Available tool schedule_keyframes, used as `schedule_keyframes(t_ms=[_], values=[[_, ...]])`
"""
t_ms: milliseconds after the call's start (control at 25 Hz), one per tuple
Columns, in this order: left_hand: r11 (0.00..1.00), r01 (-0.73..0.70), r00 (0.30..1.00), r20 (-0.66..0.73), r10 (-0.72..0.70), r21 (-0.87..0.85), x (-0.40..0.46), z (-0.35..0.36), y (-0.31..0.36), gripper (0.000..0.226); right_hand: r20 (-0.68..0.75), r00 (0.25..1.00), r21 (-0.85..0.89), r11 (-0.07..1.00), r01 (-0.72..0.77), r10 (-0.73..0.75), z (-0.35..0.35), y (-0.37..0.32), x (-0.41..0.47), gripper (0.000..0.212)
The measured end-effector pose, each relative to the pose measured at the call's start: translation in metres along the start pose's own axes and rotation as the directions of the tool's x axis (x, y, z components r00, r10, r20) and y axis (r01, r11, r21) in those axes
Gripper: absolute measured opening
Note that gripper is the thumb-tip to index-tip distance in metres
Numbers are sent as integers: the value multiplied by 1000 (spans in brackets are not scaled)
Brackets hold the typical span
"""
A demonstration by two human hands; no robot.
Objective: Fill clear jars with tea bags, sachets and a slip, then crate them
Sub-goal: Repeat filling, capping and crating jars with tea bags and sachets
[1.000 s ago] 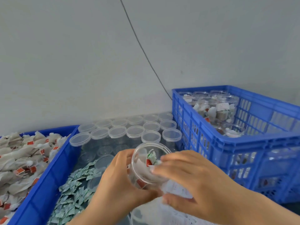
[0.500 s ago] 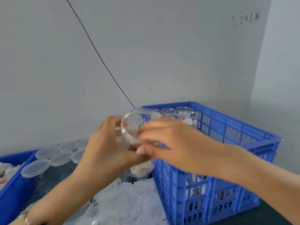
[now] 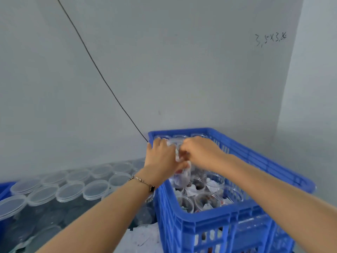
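Note:
A clear filled jar (image 3: 179, 177) hangs above the inside of the blue crate (image 3: 209, 219), near its far left side. My left hand (image 3: 161, 157) grips the jar from the left. My right hand (image 3: 199, 152) holds its upper part from the right, fingers curled over the rim. Tea bags and paper show through the jar's wall. Several filled open jars (image 3: 206, 199) stand in the crate below it.
Several empty lidded jars (image 3: 70, 191) stand in rows to the left of the crate. White paper slips (image 3: 144, 238) lie in front of it. A dark cable (image 3: 102, 73) runs down the grey wall. A blue bin edge (image 3: 4, 189) shows at far left.
Both hands have carried the filled jar to the right and forward, from in front of the crate to over its inside. The camera has swung right with them.

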State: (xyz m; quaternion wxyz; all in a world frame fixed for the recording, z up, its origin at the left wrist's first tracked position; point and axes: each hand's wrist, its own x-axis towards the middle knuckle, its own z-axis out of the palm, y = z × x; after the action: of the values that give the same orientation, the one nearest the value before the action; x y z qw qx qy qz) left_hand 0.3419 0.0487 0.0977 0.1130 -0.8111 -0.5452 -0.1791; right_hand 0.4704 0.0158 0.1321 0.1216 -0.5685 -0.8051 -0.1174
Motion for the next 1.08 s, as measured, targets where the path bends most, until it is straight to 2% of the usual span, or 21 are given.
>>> schedule_keyframes(t_ms=[80, 160, 320, 440, 560, 640, 840, 1000, 1080], values=[[991, -26, 997, 70, 17, 131, 12, 17, -10, 55, 101, 994, -58, 998, 33, -27, 24, 3, 19, 13], [990, -58, 989, 146, 39, 132, 26, 24, -17, 49, 144, 989, -71, 997, 44, -34, 40, 6, 35, 22], [981, -100, 959, 280, 51, 164, 37, 27, -13, 12, 176, 984, -80, 996, 40, -25, 63, 15, 45, 26], [996, -18, 938, 348, -13, 87, 39, 34, -16, 11, 193, 981, 4, 1000, 16, -16, 72, 23, 48, 17], [999, 23, 931, 366, -11, -29, 34, 37, -22, 32, 174, 985, 52, 999, -4, -6, 75, 29, 53, 19], [999, 10, 922, 387, 7, -41, 31, 37, -23, 41, 156, 988, 60, 998, -18, 9, 79, 32, 56, 24], [997, -19, 933, 357, 46, -79, 28, 38, -27, 41, 152, 986, 77, 994, -79, 66, 84, 41, 58, 32], [981, 41, 993, 116, -19, -188, 14, 35, -25, 37, 199, 974, 202, 969, -145, 104, 77, 46, 51, 43], [964, 46, 997, 79, -26, -260, -6, 27, -28, 37, 195, 975, 218, 964, -152, 109, 72, 47, 44, 41]])
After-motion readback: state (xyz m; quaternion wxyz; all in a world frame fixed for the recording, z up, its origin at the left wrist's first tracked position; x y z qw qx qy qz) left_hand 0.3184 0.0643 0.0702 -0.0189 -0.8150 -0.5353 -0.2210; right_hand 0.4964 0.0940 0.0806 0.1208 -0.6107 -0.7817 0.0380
